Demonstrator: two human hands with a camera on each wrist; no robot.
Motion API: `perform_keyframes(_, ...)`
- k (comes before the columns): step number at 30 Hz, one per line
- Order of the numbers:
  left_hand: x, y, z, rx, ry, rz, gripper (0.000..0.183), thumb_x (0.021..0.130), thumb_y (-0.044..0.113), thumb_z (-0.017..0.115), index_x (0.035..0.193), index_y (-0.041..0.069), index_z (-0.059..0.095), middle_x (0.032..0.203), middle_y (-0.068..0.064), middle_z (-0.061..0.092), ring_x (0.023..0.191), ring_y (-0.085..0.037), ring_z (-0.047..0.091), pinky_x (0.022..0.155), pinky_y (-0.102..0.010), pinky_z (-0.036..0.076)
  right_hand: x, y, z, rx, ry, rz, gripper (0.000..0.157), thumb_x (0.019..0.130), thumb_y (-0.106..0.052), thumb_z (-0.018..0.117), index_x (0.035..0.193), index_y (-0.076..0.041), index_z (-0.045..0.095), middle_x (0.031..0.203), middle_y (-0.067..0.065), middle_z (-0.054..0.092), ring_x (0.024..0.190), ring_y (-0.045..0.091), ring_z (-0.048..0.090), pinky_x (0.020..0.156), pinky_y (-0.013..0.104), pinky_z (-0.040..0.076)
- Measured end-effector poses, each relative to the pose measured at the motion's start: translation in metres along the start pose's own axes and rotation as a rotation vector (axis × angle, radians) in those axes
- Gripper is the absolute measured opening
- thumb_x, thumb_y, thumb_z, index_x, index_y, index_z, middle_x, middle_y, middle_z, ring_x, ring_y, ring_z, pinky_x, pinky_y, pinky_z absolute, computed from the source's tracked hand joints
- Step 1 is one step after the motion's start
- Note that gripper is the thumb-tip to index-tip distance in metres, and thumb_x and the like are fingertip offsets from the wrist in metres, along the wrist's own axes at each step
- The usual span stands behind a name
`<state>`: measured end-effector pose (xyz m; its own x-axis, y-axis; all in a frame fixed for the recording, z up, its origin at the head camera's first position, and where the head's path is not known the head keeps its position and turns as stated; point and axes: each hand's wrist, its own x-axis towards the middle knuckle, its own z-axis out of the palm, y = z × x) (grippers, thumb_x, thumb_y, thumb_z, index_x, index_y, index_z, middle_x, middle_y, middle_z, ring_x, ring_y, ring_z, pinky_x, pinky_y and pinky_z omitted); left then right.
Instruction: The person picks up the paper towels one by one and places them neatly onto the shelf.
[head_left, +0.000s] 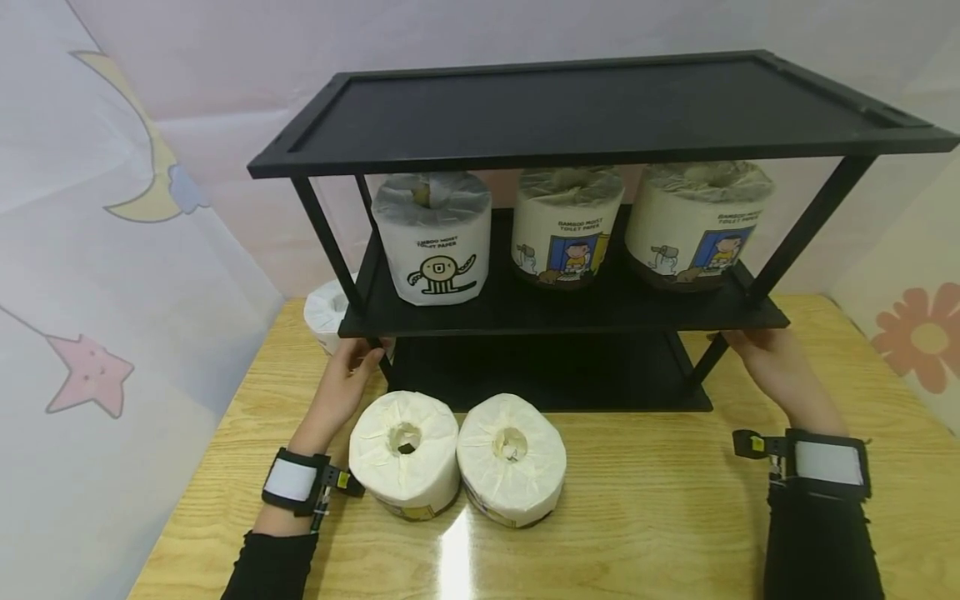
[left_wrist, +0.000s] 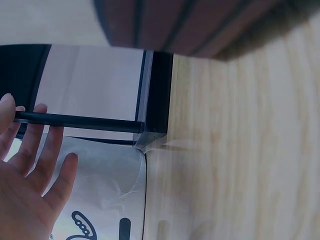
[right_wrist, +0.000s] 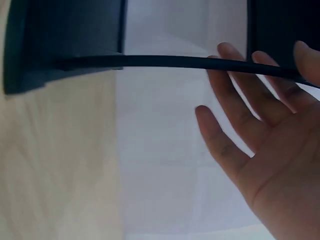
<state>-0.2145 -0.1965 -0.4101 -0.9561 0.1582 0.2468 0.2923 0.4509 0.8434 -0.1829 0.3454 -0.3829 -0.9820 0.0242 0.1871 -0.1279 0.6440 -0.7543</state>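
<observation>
A black three-tier rack [head_left: 600, 117] stands on the wooden table. My left hand [head_left: 345, 387] holds its left front post [left_wrist: 85, 121], the thumb on one side and fingers behind. On the right, my other hand [head_left: 780, 379] holds the right front post [right_wrist: 165, 61] in the same way, low down. Three wrapped toilet rolls stand upright on the middle shelf: a left one [head_left: 442, 250] with a black line drawing, a centre one [head_left: 566, 242] and a right one [head_left: 697, 237] with coloured pictures. Bare black surface shows on the bottom shelf [head_left: 525, 367].
Two wrapped toilet rolls, a left one [head_left: 375, 467] and a right one [head_left: 517, 492], stand side by side before the rack, close to my left forearm. Another white roll [head_left: 324, 312] stands beside the rack's left side, partly hidden. A printed cloth [head_left: 225, 67] hangs behind.
</observation>
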Motion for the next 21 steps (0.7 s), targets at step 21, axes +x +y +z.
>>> perform_keyframes(21,0.004,-0.022,-0.008,0.035,-0.065,0.022,0.034,0.104,0.025,0.053,0.132,0.006,0.054,0.122,-0.020,0.060,0.115,-0.035,0.056,0.098,-0.051,0.042,-0.008,0.030,0.021,0.584,-0.015,-0.046,0.040,0.106,-0.032,0.041,0.123,0.002,0.055,0.110,0.010,0.057,0.111,0.017,0.053,0.095,0.017,0.041)
